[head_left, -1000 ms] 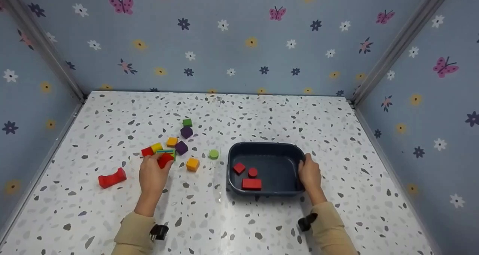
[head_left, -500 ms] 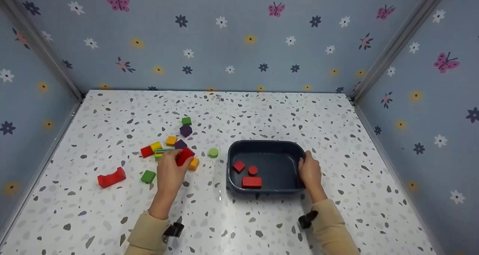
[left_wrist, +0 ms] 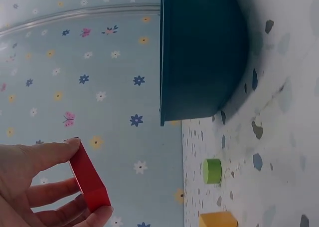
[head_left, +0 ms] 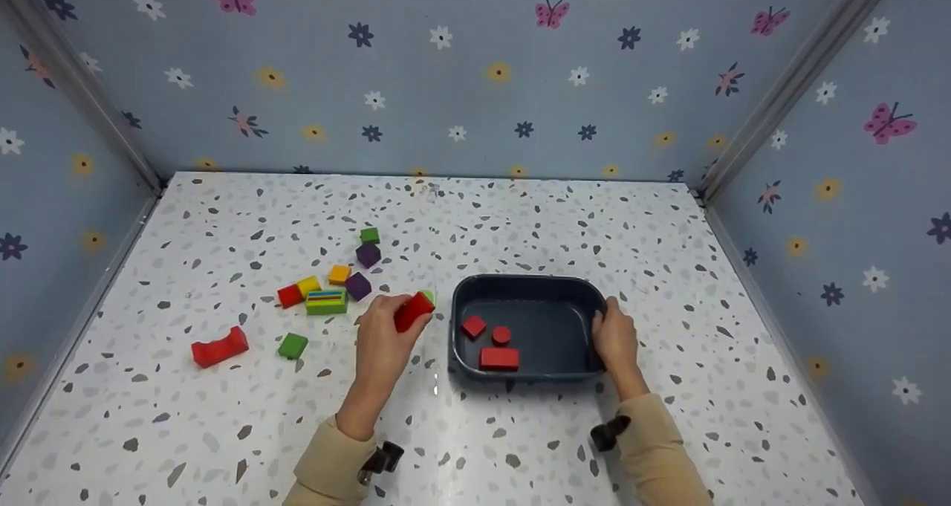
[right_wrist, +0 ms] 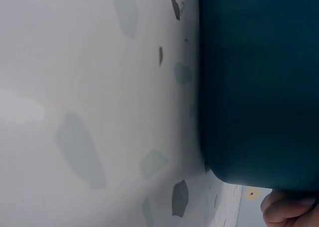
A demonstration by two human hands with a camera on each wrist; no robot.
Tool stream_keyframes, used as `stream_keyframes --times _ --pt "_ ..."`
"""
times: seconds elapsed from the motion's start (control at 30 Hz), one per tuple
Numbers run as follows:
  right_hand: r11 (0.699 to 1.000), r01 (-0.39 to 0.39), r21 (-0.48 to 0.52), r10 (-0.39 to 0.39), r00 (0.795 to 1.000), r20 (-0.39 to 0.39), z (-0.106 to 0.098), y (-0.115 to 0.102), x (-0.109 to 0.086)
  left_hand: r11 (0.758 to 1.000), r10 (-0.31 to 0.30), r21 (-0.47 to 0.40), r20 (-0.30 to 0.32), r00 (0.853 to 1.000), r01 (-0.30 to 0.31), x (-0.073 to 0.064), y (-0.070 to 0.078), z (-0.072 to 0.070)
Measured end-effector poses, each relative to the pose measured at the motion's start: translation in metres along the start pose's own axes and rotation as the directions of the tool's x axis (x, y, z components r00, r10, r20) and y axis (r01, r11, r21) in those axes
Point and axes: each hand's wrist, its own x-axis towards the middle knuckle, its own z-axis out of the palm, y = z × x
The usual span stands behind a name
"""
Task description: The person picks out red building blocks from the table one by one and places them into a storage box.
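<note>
My left hand pinches a red block between thumb and fingers, just left of a dark blue tub. In the left wrist view the red block is up off the table, and the tub's outer wall stands apart from it. My right hand grips the tub's right rim. Inside the tub, toward its left side, lie a red cube, a red cylinder and a red rectangular block. The right wrist view is mostly filled by the tub wall.
A light green cylinder and an orange block are near the left hand. Farther left lie a striped green block, purple blocks, a small red block, a green block and a red arched block.
My left hand has carried the red block rightward from the block group toward the tub, uncovering the green block on the table. My right hand has stayed on the rim.
</note>
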Motion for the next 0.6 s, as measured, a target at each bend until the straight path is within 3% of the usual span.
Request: stream_keyframes --times 0.6 --pt "1.000 0.004 0.017 -0.004 1.000 -0.010 0.000 0.000 -0.001 0.985 0.166 -0.056 0.058 0.984 -0.163 -0.013 0.034 0.045"
